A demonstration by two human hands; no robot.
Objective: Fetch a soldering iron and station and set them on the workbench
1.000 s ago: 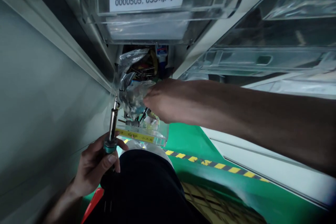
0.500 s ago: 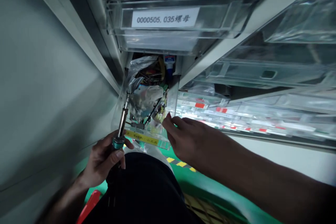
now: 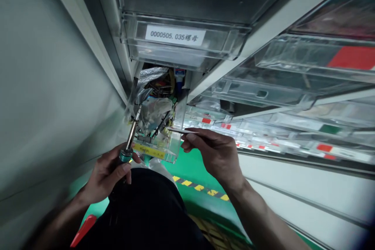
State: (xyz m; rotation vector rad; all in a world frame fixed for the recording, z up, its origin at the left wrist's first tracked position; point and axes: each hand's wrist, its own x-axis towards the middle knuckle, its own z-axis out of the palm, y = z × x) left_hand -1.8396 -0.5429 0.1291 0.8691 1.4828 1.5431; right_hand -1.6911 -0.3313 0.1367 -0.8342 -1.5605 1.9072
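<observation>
My left hand (image 3: 109,172) is wrapped around the handle of a soldering iron (image 3: 133,133), whose metal barrel points up and away over the left side of a pulled-out clear drawer (image 3: 171,154). On the right, my right hand (image 3: 215,152) pinches a slim pointed metal tool, which looks like tweezers (image 3: 179,130). Its tip points left, above the drawer's right wall. Inside the drawer lie a crumpled clear plastic bag (image 3: 155,111), a grey-handled tool (image 3: 144,139) and mixed small parts. A yellow label (image 3: 148,150) runs along the drawer front.
Above hangs a clear drawer with a white label (image 3: 175,36). A cabinet post (image 3: 216,72) and more clear drawers (image 3: 259,93) stand to the right. At left is a pale panel (image 3: 58,66). Striped tape (image 3: 199,188) crosses the green floor; a red object (image 3: 84,229) shows lower left.
My right hand has drawn back to the right from the drawer and turned, and the tweezers now show in its fingers. The left hand still holds the soldering iron. The camera view has shifted.
</observation>
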